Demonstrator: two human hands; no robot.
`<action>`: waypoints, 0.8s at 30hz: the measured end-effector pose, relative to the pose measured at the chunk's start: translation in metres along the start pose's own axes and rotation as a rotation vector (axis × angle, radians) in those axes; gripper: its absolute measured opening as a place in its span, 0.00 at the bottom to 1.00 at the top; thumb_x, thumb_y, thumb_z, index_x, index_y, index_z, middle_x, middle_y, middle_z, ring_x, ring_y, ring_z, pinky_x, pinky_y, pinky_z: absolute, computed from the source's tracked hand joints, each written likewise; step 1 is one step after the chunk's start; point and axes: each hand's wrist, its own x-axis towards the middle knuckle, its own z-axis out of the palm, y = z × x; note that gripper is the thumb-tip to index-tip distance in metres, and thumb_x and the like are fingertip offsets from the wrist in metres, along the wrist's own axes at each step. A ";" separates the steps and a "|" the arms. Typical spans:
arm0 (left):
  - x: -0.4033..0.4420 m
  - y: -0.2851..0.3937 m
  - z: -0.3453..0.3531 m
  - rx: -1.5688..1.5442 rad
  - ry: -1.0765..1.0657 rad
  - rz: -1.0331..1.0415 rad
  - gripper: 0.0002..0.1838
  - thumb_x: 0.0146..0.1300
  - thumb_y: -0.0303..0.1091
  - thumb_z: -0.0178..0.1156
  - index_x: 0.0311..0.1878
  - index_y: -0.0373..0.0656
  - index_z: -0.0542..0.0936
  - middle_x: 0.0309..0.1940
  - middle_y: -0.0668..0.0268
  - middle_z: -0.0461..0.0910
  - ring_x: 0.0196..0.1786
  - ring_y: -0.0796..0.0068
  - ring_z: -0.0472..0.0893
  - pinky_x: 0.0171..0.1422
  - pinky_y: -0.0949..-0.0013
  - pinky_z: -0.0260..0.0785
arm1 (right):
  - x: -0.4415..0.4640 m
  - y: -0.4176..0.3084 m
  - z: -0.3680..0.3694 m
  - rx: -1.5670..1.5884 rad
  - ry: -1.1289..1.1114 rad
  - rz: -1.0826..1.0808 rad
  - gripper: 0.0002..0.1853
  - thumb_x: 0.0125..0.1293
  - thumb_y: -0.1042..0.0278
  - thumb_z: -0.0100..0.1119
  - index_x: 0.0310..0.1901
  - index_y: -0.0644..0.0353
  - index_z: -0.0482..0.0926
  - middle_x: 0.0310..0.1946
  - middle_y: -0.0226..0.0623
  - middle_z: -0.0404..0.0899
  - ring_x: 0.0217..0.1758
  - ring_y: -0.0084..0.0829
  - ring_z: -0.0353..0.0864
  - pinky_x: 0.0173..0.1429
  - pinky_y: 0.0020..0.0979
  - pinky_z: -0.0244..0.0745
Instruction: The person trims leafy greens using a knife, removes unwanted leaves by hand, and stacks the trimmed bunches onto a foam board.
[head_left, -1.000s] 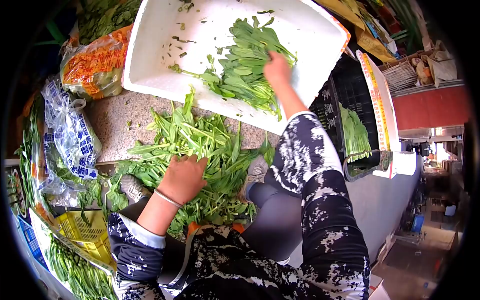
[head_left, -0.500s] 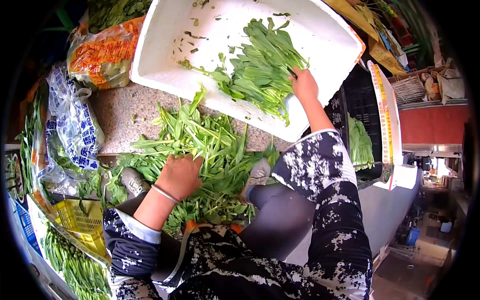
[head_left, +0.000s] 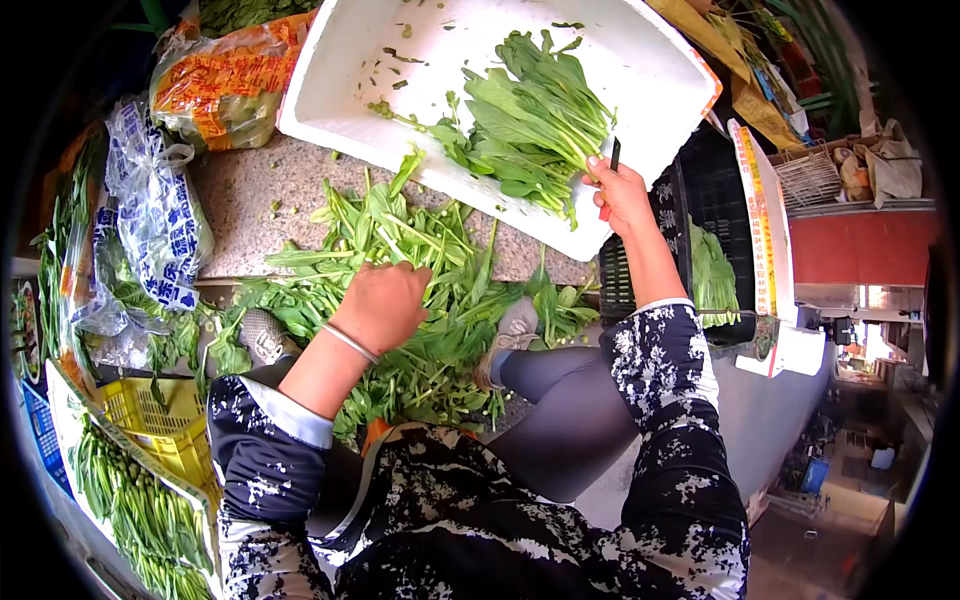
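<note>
My right hand is closed at the lower right edge of a bunch of leafy greens, which lies in a white foam box. It grips a small knife, whose dark blade points up and whose red part shows below the fingers. My left hand, with a bracelet at the wrist, hovers over a loose heap of greens between my feet. Its fingers are curled, and whatever they might hold is hidden.
Plastic bags of vegetables stand at the left, above a yellow crate and a box of green stems. Right of the foam box is a black crate with greens inside. My shoes flank the heap.
My right hand has moved right and down from the top of the bunch to its stem side, and the knife now shows. My left hand has risen slightly.
</note>
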 end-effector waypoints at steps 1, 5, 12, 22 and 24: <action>-0.001 0.001 -0.004 -0.006 0.029 -0.005 0.23 0.49 0.39 0.60 0.49 0.43 0.71 0.36 0.59 0.76 0.40 0.60 0.77 0.48 0.59 0.68 | -0.005 -0.003 -0.002 -0.001 0.005 -0.002 0.12 0.56 0.61 0.61 0.34 0.60 0.76 0.23 0.32 0.74 0.14 0.16 0.58 0.18 0.17 0.56; 0.003 0.002 -0.008 -0.089 0.204 0.043 0.19 0.50 0.36 0.60 0.46 0.43 0.74 0.41 0.59 0.77 0.39 0.61 0.78 0.48 0.60 0.68 | -0.038 -0.016 0.000 -0.067 0.034 -0.005 0.13 0.57 0.60 0.61 0.35 0.62 0.75 0.24 0.32 0.74 0.13 0.16 0.58 0.14 0.19 0.53; -0.001 0.019 -0.032 -0.098 0.727 0.167 0.39 0.46 0.53 0.63 0.60 0.47 0.64 0.62 0.59 0.61 0.69 0.54 0.50 0.69 0.51 0.42 | -0.153 -0.018 0.049 -0.302 -0.316 -0.062 0.15 0.60 0.66 0.57 0.44 0.69 0.75 0.28 0.33 0.76 0.32 0.18 0.70 0.37 0.21 0.66; -0.002 0.013 -0.017 -1.346 0.102 0.038 0.19 0.50 0.29 0.67 0.46 0.38 0.74 0.34 0.72 0.77 0.36 0.84 0.73 0.42 0.78 0.67 | -0.162 -0.020 0.081 0.123 -0.438 -0.065 0.21 0.57 0.67 0.60 0.51 0.65 0.72 0.28 0.37 0.77 0.14 0.11 0.59 0.15 0.15 0.51; -0.003 0.014 -0.017 -1.413 0.117 0.019 0.20 0.50 0.28 0.66 0.47 0.39 0.73 0.35 0.72 0.77 0.37 0.84 0.74 0.43 0.78 0.68 | -0.163 -0.025 0.085 0.201 -0.423 -0.011 0.21 0.57 0.65 0.61 0.50 0.66 0.72 0.28 0.36 0.77 0.14 0.11 0.60 0.15 0.14 0.52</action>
